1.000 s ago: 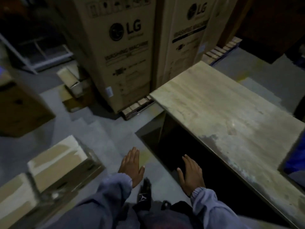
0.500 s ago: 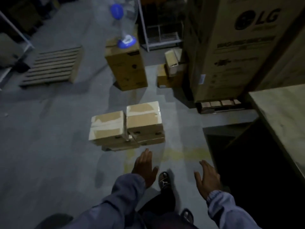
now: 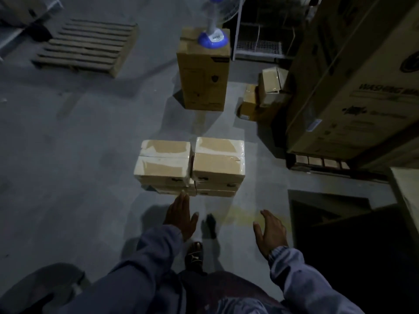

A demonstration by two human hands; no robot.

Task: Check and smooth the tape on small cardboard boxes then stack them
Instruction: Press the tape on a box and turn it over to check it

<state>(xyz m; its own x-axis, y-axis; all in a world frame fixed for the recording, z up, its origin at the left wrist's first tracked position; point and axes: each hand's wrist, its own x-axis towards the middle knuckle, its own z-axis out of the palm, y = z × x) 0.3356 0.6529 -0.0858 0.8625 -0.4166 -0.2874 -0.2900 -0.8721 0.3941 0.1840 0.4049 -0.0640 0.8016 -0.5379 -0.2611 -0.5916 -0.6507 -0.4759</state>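
Note:
Two short stacks of small taped cardboard boxes stand side by side on the grey floor ahead of me: the left stack (image 3: 163, 164) and the right stack (image 3: 218, 163). Shiny clear tape covers their tops and edges. My left hand (image 3: 180, 215) is open, palm down, fingertips just short of the left stack's bottom box. Lower and to the right, my right hand (image 3: 269, 231) hangs open over bare floor, holding nothing. Blue-grey sleeves cover both arms.
A tall carton (image 3: 204, 71) with a blue-based fan (image 3: 212, 38) on it stands behind the stacks. More small boxes (image 3: 264, 96) lean by a large washing-machine carton (image 3: 353, 82) at right. A wooden pallet (image 3: 87, 46) lies far left. A table edge (image 3: 405, 189) and dark gap sit at right.
My view has swung left from the table to the floor stacks, and they now lie closer. Both hands stay open and have reached forward toward the boxes.

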